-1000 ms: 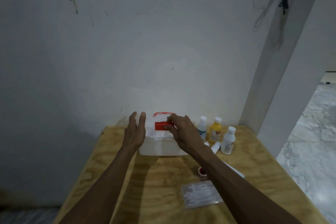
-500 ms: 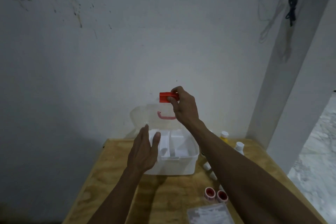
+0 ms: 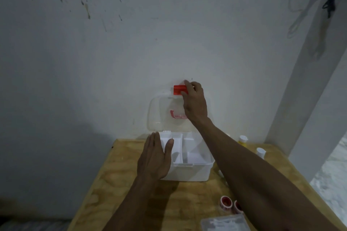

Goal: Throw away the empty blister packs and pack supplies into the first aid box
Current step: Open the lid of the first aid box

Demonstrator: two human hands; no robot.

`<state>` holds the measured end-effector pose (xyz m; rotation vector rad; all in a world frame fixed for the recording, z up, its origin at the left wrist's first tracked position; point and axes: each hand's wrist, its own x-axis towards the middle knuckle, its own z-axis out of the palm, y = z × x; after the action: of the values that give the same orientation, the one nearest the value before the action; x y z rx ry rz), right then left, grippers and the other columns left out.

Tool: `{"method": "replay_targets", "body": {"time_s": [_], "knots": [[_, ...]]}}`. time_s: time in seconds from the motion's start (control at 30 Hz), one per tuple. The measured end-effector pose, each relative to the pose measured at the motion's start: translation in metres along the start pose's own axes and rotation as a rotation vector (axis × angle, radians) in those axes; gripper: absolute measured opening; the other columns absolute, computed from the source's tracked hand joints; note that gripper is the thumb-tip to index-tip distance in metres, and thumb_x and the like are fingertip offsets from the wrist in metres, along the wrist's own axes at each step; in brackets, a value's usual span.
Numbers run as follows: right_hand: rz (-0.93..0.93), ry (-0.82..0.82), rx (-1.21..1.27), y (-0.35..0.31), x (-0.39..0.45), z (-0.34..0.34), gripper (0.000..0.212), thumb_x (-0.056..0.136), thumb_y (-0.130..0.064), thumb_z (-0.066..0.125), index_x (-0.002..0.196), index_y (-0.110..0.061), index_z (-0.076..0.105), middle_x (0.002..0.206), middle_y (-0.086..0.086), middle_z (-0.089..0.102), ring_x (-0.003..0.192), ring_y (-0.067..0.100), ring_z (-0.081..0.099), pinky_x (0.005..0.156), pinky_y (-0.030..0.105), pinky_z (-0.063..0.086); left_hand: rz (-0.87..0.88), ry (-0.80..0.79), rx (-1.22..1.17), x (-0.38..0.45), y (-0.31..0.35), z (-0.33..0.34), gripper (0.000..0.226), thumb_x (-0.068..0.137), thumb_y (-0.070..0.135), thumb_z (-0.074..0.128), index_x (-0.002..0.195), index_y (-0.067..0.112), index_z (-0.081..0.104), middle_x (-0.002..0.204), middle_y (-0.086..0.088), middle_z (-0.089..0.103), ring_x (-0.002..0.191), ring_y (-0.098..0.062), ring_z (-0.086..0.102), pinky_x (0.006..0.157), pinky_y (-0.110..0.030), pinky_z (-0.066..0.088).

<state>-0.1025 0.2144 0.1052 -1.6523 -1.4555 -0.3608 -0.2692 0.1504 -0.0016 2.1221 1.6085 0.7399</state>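
Right hand (image 3: 194,102) pinches the clear lid's (image 3: 161,112) red rectangular latch (image 3: 179,89).

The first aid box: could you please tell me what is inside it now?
The first aid box holds a white divided tray that looks empty. The left hand and right forearm cover its left and right edges.

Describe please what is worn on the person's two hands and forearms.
Nothing is worn. The left hand and right hand are bare: no gloves, rings, watch or bracelet visible. Both forearms are uncovered to the frame edge; no sleeve shows.
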Motion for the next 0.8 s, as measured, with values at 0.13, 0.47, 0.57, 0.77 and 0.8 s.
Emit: {"method": "replay_targets", "body": {"time_s": [0.13, 0.47, 0.57, 0.77, 0.8], "knots": [[-0.058, -0.027, -0.147, 0.003, -0.003, 0.004, 0.052, 0.091, -0.012, 0.064, 0.139, -0.005, 0.045, 0.139, 0.018, 0.048, 0.122, 0.034, 0.051, 0.095, 0.044, 0.053, -0.018, -0.009, 0.014, -0.001, 0.0, 0.001, 0.087, 0.084, 0.071, 0.008, 0.154, 0.02, 0.01, 0.164, 0.0, 0.014, 0.15, -0.021, 0.016, 0.119, -0.045, 0.026], [-0.127, -0.19, -0.336, 0.009, -0.013, -0.003, 0.071, 0.086, -0.015, 0.057, 0.148, -0.004, 0.025, 0.154, 0.016, 0.025, 0.138, 0.038, 0.028, 0.112, 0.052, 0.032, -0.011, -0.028, 0.031, -0.001, 0.001, -0.001, 0.081, 0.091, 0.066, 0.013, 0.155, 0.017, 0.01, 0.164, -0.001, 0.013, 0.151, -0.02, 0.012, 0.12, -0.042, 0.021], [-0.138, -0.238, -0.355, 0.009, -0.013, -0.006, 0.074, 0.086, -0.021, 0.058, 0.148, -0.004, 0.022, 0.152, 0.015, 0.026, 0.135, 0.038, 0.03, 0.109, 0.053, 0.033, -0.007, -0.024, 0.04, -0.002, 0.001, -0.001, 0.08, 0.092, 0.065, 0.013, 0.155, 0.017, 0.011, 0.164, -0.001, 0.013, 0.151, -0.02, 0.011, 0.12, -0.042, 0.021], [-0.138, -0.284, -0.34, 0.009, -0.013, -0.015, 0.074, 0.088, -0.017, 0.055, 0.151, -0.011, 0.016, 0.158, 0.011, 0.018, 0.139, 0.037, 0.025, 0.109, 0.058, 0.031, 0.007, -0.035, 0.037, -0.004, 0.002, -0.004, 0.079, 0.094, 0.064, 0.014, 0.155, 0.013, 0.011, 0.164, -0.003, 0.012, 0.151, -0.018, 0.008, 0.12, -0.04, 0.017], [-0.135, -0.289, -0.329, 0.009, -0.014, -0.018, 0.072, 0.09, -0.018, 0.052, 0.152, -0.012, 0.015, 0.16, 0.011, 0.015, 0.141, 0.036, 0.022, 0.11, 0.058, 0.029, 0.007, -0.035, 0.033, -0.004, 0.002, -0.004, 0.08, 0.094, 0.064, 0.014, 0.155, 0.013, 0.011, 0.164, -0.003, 0.012, 0.151, -0.018, 0.008, 0.12, -0.04, 0.017]]}}
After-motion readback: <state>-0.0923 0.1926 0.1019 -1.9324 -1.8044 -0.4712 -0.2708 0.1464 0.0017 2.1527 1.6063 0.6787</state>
